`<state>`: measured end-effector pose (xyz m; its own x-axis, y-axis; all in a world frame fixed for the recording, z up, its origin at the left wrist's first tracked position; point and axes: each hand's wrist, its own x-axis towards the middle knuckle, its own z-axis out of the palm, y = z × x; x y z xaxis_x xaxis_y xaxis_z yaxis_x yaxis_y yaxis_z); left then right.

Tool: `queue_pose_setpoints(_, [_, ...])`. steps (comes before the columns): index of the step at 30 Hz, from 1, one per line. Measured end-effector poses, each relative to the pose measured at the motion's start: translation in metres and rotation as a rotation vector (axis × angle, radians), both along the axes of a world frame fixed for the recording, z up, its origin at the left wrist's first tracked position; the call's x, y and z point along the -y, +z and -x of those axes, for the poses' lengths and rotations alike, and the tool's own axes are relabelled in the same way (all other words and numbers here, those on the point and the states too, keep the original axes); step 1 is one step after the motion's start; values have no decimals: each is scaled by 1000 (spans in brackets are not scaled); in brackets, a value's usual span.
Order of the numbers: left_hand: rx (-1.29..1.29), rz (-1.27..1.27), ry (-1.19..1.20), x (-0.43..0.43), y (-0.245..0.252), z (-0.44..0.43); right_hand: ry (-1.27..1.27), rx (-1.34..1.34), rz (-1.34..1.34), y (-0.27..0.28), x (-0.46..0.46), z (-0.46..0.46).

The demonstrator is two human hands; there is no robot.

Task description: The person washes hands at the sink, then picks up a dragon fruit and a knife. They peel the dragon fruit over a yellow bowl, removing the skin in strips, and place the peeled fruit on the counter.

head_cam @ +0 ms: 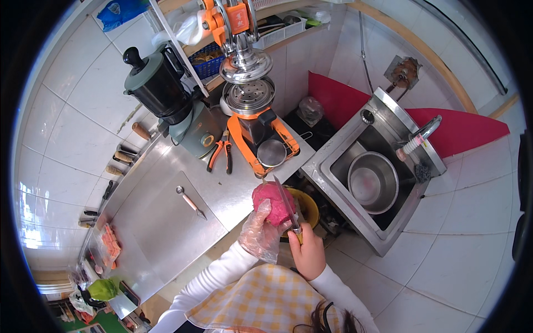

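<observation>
My left hand [259, 237], in a clear plastic glove, grips a bright pink fruit [268, 202] that looks like a red dragon fruit. A short stem end points away from me. In my bare right hand [309, 253] is the yellowish handle of a knife. Its long blade [285, 196] lies along the right side of the fruit; I cannot tell how deep its edge sits. Below and partly behind the fruit stands a yellow bucket [309, 205], whose contents are mostly hidden.
On the steel counter [154, 233] lie a melon baller [190, 202] and orange-handled pliers [220, 154]. A lever juicer [250, 93] and a blender-like machine [170, 100] stand behind. Several knives line the left wall. To the right, a steel sink [318, 170] holds a metal pot [372, 183].
</observation>
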<state>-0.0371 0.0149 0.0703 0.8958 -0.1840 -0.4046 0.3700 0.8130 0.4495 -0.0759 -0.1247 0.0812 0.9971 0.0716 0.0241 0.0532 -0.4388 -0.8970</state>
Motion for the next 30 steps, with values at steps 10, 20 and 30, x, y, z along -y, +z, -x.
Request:
queue_pose_setpoints(10, [91,-114,52,-7,1,3,25,-48,21,-4,-6,4])
queue_pose_setpoints(20, [194,-302,80,-15,-1,2,79,-121,-27,3,-3,5])
queue_pose_setpoints(30, [244,-397,127,-26,-1,0,152,-114,-58,3,-3,-2])
